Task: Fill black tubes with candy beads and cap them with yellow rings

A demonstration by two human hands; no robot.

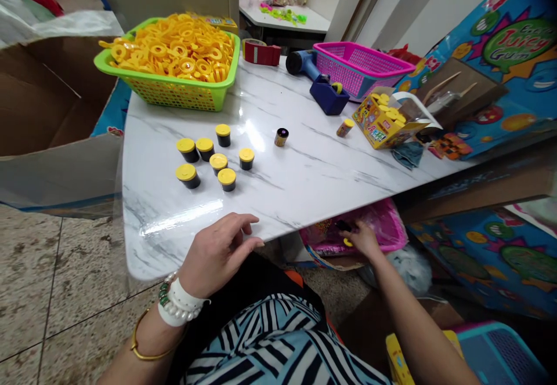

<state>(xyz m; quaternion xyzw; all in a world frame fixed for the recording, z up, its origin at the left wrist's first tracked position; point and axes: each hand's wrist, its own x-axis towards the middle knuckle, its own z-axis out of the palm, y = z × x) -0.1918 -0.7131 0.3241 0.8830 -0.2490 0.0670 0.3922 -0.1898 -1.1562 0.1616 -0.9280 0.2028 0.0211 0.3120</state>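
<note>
My left hand (220, 251) rests at the table's front edge, holding nothing, with its fingers loosely bent and the thumb apart. Down to the right, my right hand (363, 239) reaches into a pink basket (394, 222) below the tabletop. Its fingers are closed at something dark, and a small yellow piece (348, 242) shows just beneath them; what they hold is partly hidden. Several small black cups with yellow lids (227, 179) stand upright on the marble-patterned table (304, 182). Apart from them stands a small patterned tub with a black top (281, 137).
A green basket (217, 98) heaped with yellow ring-shaped plastic parts stands at the back left. Further right are a red tape dispenser (261, 53), a blue tape dispenser (329, 98), a pink-and-blue basket (369, 60), a yellow-lidded tube (345, 128) and a yellow display box (378, 127).
</note>
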